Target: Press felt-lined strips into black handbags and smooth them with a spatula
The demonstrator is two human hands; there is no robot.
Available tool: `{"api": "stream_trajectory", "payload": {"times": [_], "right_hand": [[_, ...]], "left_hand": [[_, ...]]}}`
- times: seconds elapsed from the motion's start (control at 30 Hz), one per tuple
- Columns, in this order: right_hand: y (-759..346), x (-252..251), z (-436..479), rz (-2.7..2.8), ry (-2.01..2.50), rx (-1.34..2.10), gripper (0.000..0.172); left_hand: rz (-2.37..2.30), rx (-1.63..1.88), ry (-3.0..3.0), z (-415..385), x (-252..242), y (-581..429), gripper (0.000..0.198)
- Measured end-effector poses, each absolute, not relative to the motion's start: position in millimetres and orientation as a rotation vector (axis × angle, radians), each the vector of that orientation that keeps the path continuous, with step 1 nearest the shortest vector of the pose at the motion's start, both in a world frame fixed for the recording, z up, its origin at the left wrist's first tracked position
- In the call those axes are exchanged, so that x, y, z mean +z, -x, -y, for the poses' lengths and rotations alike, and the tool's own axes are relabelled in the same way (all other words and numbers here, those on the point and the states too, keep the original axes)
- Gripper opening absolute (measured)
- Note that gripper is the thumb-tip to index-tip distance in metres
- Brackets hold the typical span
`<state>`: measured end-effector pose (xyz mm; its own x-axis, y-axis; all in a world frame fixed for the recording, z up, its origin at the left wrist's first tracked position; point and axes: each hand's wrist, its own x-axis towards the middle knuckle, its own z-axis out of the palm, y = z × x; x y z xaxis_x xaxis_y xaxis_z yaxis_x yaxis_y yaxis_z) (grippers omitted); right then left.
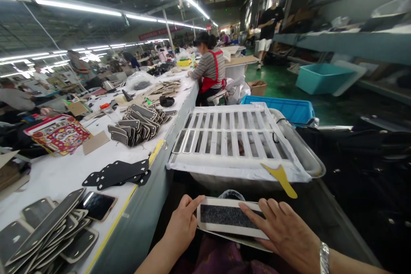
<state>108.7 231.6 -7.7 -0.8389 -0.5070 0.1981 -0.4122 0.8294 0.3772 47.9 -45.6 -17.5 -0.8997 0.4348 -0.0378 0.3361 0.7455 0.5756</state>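
Observation:
Low in front of my lap is a flat oblong piece (224, 227) with a wide off-white border and a speckled dark grey middle. My left hand (181, 224) pinches its left end, the index finger along the top corner. My right hand (282, 231) grips the right end, index finger stretched over the dark middle and the thumb side below, partly hidden. Just beyond stands a white slatted rack (224, 165) on a metal tub (316, 167). Two pale oblong frames (189, 142) lie at the rack's left side, and a yellow forked tool (282, 180) rests on its near edge.
Along the left runs a white-topped table (109, 154) with stacked dark panels (51, 235), black cut pieces (117, 174), a phone (98, 205) and more edged panels (138, 125). A co-worker in a red apron (213, 68) sits farther along. Blue bin (282, 109) behind the rack.

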Motion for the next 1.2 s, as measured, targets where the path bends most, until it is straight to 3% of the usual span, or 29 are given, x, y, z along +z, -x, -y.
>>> {"api": "stream_trajectory", "payload": {"times": [0.23, 0.67, 0.83, 0.9, 1.03, 1.2], "right_hand": [[-112.9, -6.0, -229.3, 2.761, -0.707, -0.441, 0.084], [-95.6, -10.8, -218.1, 3.094, -0.641, -0.509, 0.084], [-93.6, -7.2, -202.0, 3.091, -0.634, -0.610, 0.051], [-90.2, -7.6, -199.9, 3.088, -0.675, -0.564, 0.049], [-89.6, -10.6, -206.9, 3.135, -0.662, -0.422, 0.065], [-86.7, 3.4, -226.1, 3.333, -0.603, -0.072, 0.070]], "left_hand": [[-2.686, 0.288, -0.756, 32.1, -9.6, -41.4, 0.057], [-2.561, 0.225, -0.818, 34.2, 3.7, -21.8, 0.048], [-2.428, -0.105, -0.913, 30.5, 14.7, -13.3, 0.048], [-2.388, -0.167, -0.955, 27.6, 23.4, -10.5, 0.044], [-2.408, 0.106, -1.108, -3.4, 32.0, -15.1, 0.031], [-2.196, 0.465, -1.229, -58.7, 8.1, -20.7, 0.012]]}}
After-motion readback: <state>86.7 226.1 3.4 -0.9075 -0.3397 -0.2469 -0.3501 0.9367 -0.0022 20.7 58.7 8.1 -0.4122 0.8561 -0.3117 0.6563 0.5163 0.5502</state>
